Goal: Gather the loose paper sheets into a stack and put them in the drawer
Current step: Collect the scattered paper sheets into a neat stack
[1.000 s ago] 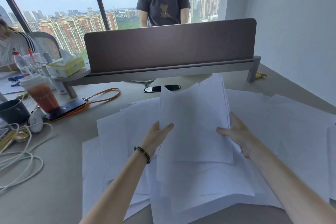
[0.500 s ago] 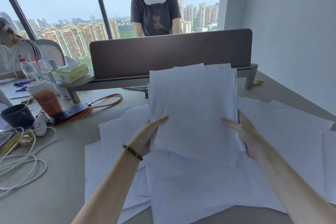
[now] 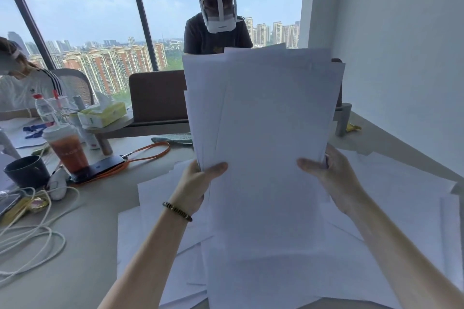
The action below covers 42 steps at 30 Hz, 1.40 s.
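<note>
Now you hold the paper bundle upright in the middle of the frame.
Your left hand and right hand pinch its lower sides, and the top edges sit uneven. Loosen your hold and sheets could slide out onto the loose sheets on the desk; no drawer shows.

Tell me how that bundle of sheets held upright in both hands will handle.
The paper bundle probably flops: thin sheets, gripped only low by the left hand and right hand. Its uneven, fanned top edges suggest sheets could slide apart. Likely light.
</note>
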Tool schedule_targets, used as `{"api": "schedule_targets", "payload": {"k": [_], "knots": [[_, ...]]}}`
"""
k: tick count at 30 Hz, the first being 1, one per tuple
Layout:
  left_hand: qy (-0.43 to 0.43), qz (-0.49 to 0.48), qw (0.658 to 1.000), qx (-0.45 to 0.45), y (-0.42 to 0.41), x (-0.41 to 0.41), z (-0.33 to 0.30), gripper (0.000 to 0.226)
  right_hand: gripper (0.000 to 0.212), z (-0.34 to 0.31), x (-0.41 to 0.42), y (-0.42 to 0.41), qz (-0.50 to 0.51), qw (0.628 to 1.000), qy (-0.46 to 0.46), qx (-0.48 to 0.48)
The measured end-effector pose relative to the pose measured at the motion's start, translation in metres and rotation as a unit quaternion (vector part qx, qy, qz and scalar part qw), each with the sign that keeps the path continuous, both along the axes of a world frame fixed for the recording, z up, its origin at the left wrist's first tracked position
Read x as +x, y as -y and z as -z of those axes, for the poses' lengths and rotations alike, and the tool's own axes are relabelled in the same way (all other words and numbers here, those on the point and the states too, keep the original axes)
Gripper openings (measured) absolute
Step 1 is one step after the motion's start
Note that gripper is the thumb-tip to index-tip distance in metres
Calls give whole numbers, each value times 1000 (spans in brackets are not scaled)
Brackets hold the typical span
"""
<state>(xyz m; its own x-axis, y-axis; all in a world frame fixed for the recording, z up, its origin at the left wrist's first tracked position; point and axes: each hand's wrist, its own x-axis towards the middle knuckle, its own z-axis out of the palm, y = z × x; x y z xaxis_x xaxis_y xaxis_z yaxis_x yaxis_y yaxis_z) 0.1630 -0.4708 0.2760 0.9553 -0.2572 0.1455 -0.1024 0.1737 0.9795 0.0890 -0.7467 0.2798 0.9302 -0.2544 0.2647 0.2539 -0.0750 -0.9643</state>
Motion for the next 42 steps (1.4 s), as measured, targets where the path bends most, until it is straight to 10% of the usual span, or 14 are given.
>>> {"api": "schedule_targets", "payload": {"k": [36,42], "knots": [[111,-35,991,-60,8,-29,-39,19,13,-37,-11,-18,72,988,133,38],[100,19,994,-37,3,-34,-33,19,43,-38,-13,-13,48,987,113,105]]}}
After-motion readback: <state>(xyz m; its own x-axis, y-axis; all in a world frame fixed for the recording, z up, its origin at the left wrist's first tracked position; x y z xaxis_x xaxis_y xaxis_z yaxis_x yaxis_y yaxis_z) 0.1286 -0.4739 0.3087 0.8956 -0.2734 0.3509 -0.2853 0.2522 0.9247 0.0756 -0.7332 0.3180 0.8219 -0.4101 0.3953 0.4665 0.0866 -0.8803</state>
